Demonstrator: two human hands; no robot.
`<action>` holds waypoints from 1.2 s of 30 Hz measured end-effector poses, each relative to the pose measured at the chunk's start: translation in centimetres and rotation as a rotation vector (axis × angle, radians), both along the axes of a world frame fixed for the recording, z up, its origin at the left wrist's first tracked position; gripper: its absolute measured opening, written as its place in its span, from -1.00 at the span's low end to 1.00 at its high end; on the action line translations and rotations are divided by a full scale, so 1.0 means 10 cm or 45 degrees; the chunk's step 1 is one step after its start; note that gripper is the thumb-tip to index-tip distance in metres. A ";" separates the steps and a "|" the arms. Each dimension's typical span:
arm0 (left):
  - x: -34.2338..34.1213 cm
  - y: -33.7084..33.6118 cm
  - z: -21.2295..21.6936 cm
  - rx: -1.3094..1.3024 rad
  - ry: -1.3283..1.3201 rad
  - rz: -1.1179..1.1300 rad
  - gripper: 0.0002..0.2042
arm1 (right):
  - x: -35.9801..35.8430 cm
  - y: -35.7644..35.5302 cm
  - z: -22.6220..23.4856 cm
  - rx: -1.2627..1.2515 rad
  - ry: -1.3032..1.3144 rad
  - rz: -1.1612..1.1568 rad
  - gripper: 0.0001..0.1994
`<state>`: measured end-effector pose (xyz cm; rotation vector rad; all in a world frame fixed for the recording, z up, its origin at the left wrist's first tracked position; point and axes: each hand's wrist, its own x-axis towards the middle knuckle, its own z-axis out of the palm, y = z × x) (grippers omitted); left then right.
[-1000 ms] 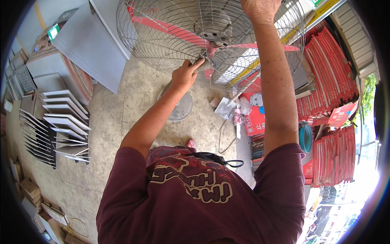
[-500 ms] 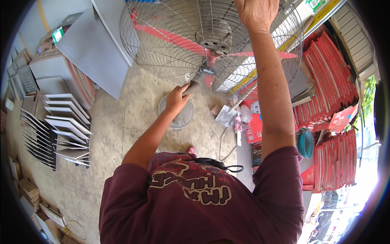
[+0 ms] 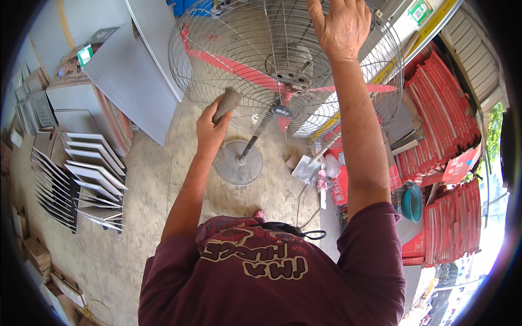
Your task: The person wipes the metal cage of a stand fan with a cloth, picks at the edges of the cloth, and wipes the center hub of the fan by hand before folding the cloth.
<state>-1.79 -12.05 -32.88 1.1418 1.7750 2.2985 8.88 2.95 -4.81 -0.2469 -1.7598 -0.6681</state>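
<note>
A large pedestal fan (image 3: 280,111) with a round wire guard and red blades stands in front of me on a grey round base (image 3: 239,173). My left hand (image 3: 213,127) is closed around a worn grey-brown block (image 3: 228,105), perhaps a sponge or folded cloth. It is held up by the guard's lower left part; whether it touches the wires I cannot tell. Up at the guard's upper right, my right hand (image 3: 341,32) grips the wire guard (image 3: 247,16), its thumb apart and its fingertips cut off by the picture's upper edge.
White panels in slotted black racks (image 3: 95,174) stand on the left, near large leaning grey boards (image 3: 133,76). Stacked red cartons (image 3: 440,114) and a teal basin (image 3: 411,204) are on the right. A dustpan (image 3: 306,169) and a cable (image 3: 299,201) lie by the fan base.
My left hand has moved up and left, away from the fan's pole, with the block still in it. The view has shifted slightly, showing more of my right hand on the guard.
</note>
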 end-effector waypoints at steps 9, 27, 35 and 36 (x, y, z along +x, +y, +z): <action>-0.17 -0.18 1.36 0.294 0.343 0.313 -0.62 | -0.09 -0.11 0.04 -0.021 0.082 -0.016 -0.58; -0.13 0.47 2.45 0.070 0.996 0.613 -0.50 | -0.15 -0.14 0.03 -0.063 0.132 -0.007 -0.57; -0.10 0.50 2.30 0.233 1.002 0.586 -0.50 | -0.16 -0.08 0.00 -0.039 0.126 -0.009 -0.55; -0.10 0.52 2.28 0.294 1.015 0.595 -0.50 | -0.16 -0.08 0.00 -0.047 0.123 -0.010 -0.55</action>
